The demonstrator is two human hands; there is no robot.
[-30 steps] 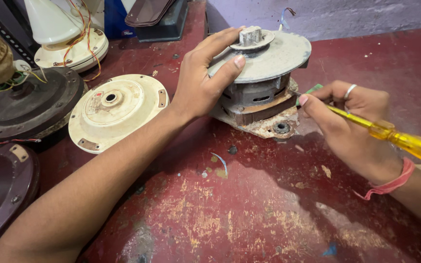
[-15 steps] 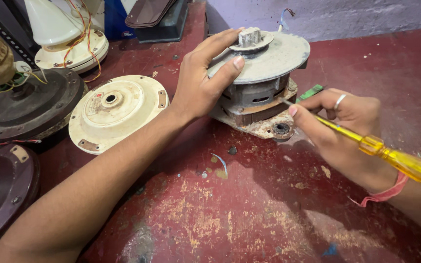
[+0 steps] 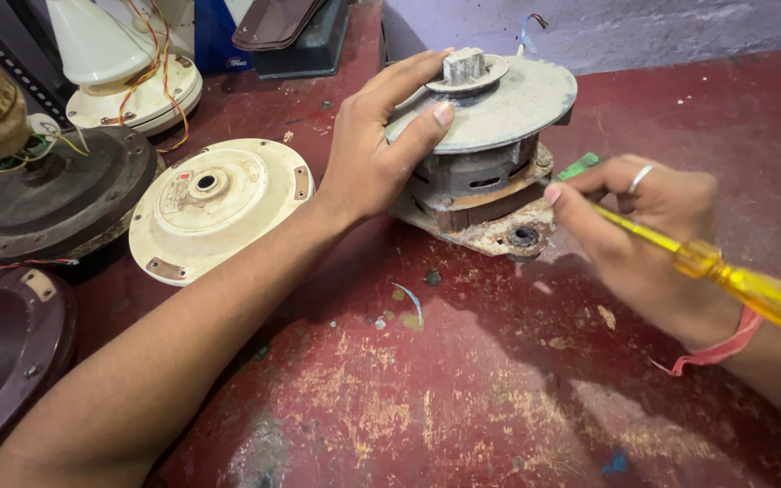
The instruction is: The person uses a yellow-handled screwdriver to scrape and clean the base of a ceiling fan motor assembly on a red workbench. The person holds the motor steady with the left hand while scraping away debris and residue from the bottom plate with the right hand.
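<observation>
Fingers [image 3: 413,86] of the left hand [image 3: 374,149] are spreading wide over the grey top plate of an old motor [image 3: 481,149], the thumb pressing down on the plate's near rim while the other fingertips are curling toward the central hub. Along the left edge of the red workbench [image 3: 463,407], a dark brown round cover [image 3: 2,361] is lying at the near side, and a blackish fan motor housing [image 3: 47,194] with loose coloured wires is sitting behind it. Just right of those, a cream round fan cover [image 3: 214,203] is resting flat, close beside the left forearm. Toward the far left corner, a white cone-shaped fan part [image 3: 119,68] is standing with red and yellow wires trailing over it.

Near the middle of the far edge, the motor is sitting on its rusty base plate, slightly tilted. To its right, the right hand [image 3: 644,235] is pinching a yellow-handled screwdriver [image 3: 725,276] between thumb and fingers, closed tight around the shaft, with the tip pointing into the motor's side just above the base. Whether the tip is touching metal I cannot tell. A silver ring is showing on one finger and a pink band is circling the wrist.
</observation>
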